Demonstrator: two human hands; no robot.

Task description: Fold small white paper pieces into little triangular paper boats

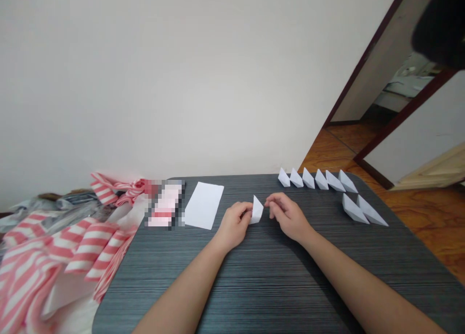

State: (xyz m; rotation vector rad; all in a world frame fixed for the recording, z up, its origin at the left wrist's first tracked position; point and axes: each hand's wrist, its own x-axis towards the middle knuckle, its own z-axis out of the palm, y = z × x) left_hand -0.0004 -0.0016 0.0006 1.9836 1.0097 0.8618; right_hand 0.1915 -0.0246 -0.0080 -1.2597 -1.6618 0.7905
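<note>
My left hand (235,222) pinches a small folded white paper piece (256,210) that stands upright on the dark striped table (254,285). My right hand (286,214) is just to the right of the piece, fingers curled together near its tip; I cannot tell if they touch it. A flat white sheet of paper (204,204) lies to the left of my left hand.
A row of several folded white paper triangles (314,178) lines the table's far right edge, with two more (363,210) nearer. Red-and-white striped cloth (54,256) is heaped off the left side. A blurred pink-white object (164,204) lies beside the sheet. A doorway opens at right.
</note>
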